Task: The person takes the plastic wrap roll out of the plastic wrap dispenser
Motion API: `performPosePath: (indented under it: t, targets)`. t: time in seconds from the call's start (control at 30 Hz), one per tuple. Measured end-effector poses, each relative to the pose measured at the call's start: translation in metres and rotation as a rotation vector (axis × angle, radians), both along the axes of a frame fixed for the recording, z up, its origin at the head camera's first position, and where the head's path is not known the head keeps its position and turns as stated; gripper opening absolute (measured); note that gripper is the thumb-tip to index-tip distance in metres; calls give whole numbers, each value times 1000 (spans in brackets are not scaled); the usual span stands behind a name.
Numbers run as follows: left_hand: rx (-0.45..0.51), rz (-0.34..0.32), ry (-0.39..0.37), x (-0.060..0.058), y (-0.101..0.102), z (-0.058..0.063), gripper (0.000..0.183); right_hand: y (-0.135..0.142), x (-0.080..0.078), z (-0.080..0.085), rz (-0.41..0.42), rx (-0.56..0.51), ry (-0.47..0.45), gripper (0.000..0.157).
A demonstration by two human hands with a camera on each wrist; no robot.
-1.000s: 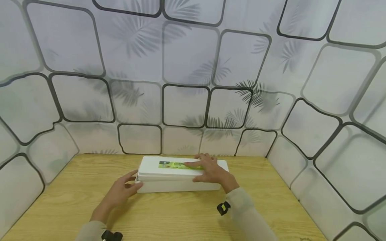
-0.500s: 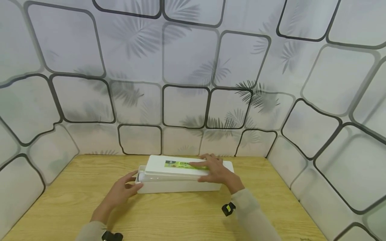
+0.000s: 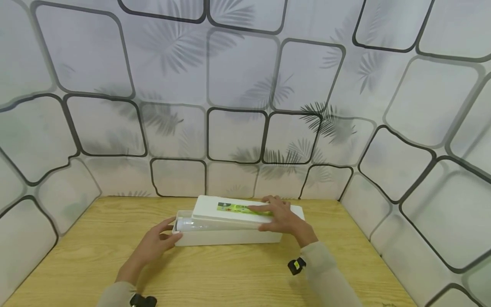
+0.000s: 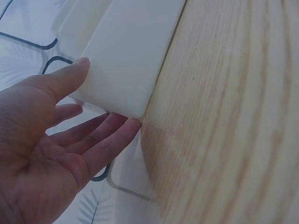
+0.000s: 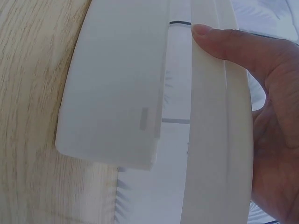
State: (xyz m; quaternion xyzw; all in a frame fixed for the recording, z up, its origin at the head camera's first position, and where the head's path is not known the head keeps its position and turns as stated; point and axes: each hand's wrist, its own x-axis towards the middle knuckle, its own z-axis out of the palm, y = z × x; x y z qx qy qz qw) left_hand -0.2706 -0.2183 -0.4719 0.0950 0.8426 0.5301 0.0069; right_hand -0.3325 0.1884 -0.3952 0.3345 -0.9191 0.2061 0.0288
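A long white box [image 3: 226,238] stands on the wooden table, with its white lid [image 3: 207,208] tilted and shifted to the right. The lid bears a green and yellow label [image 3: 228,207]. At the uncovered left end, a pale shiny cylinder, like a roll of plastic film [image 3: 187,224], lies inside; the lid hides the rest. My left hand [image 3: 152,243] holds the box's left end, thumb [image 4: 74,77] on one side and fingertips at the end wall. My right hand [image 3: 281,219] grips the lid across its width. In the right wrist view, a gap separates lid [image 5: 210,126] and box [image 5: 112,102].
The wooden table [image 3: 215,277] extends in front of the box and to both sides. Behind it and at each side hangs a pale curtain-like wall [image 3: 234,136] with dark rounded squares and leaf prints. A black wrist device sits at each sleeve.
My right hand has moved the lid to the right and raised its left end, uncovering the box's left end and the roll. My left hand and the box have stayed in place.
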Motion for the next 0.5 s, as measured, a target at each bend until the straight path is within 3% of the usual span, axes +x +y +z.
performPosePath:
  t: [0.5]
  targets:
    - [17, -5, -17, 0, -1, 0, 73, 16, 0, 1, -43, 21, 19, 63]
